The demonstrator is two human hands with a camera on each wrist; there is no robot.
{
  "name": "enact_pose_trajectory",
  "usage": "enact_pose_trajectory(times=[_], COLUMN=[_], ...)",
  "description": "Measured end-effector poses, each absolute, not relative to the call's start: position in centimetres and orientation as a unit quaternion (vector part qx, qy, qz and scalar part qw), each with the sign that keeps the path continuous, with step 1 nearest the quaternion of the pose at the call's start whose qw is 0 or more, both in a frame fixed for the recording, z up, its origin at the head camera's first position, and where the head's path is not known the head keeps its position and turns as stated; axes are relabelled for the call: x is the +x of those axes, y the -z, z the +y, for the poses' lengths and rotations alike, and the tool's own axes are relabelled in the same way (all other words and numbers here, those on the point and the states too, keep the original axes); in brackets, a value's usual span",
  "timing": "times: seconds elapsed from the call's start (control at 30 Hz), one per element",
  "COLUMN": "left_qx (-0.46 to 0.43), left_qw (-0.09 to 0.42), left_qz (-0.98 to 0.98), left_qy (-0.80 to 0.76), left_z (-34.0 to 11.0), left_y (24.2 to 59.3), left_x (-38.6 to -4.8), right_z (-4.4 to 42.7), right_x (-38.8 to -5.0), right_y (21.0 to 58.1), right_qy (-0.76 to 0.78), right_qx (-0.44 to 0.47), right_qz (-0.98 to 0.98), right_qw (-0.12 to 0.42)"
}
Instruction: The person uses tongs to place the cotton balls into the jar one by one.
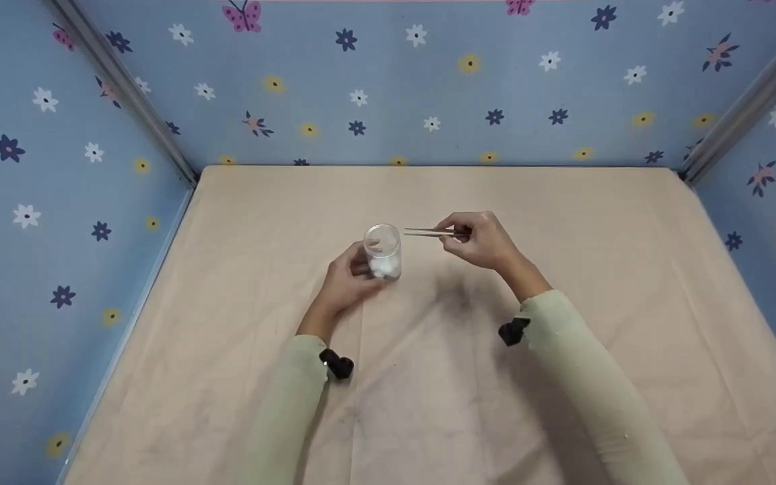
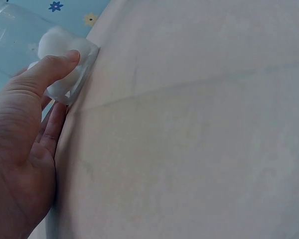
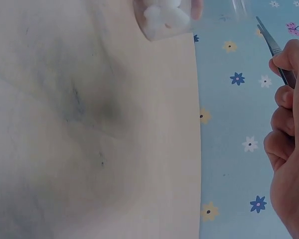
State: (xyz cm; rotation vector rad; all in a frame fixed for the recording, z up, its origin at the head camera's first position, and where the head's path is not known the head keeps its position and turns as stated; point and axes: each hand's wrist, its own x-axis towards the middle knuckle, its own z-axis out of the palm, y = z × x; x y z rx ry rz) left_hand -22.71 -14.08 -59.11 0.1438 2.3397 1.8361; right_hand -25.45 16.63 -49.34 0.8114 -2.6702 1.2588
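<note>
A clear jar (image 1: pixel 382 250) with white cotton balls (image 1: pixel 385 265) at its bottom stands near the middle of the table in the head view. My left hand (image 1: pixel 349 279) grips it low on its left side; in the left wrist view the thumb lies across the glass in front of the cotton balls (image 2: pixel 57 42). Its mouth shows no lid. My right hand (image 1: pixel 482 239) pinches metal tweezers (image 1: pixel 422 232), whose tips point left, just right of the jar's rim. Nothing shows between the slightly parted tips of the tweezers (image 3: pixel 266 36) in the right wrist view.
A pale peach cloth (image 1: pixel 280 202) covers the table. Blue flowered panels (image 1: pixel 388 81) rise at the back and both sides, with grey posts (image 1: pixel 125 87) at the corners. Each sleeve carries a small black camera (image 1: pixel 338 365) at the wrist.
</note>
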Motion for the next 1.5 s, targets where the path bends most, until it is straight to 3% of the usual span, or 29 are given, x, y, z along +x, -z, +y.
enact_pose_trajectory(times=[0.67, 1.1, 1.5], left_qx=[0.055, 0.052, 0.065], left_qw=[0.079, 0.082, 0.08], left_qz=[0.774, 0.783, 0.774], left_qy=[-0.625, -0.615, -0.625], left_z=[-14.3, -14.2, -14.3], left_y=[59.1, 59.2, 59.2], left_x=[-22.7, -22.8, -22.8], right_z=[20.9, 23.3, 24.5], right_x=[-24.9, -24.5, -24.2], right_y=[50.1, 50.6, 49.6], right_qy=[-0.411, -0.458, -0.487], right_qx=[0.244, 0.235, 0.218], right_qz=[-0.877, -0.852, -0.845], right_qw=[0.057, 0.098, 0.042])
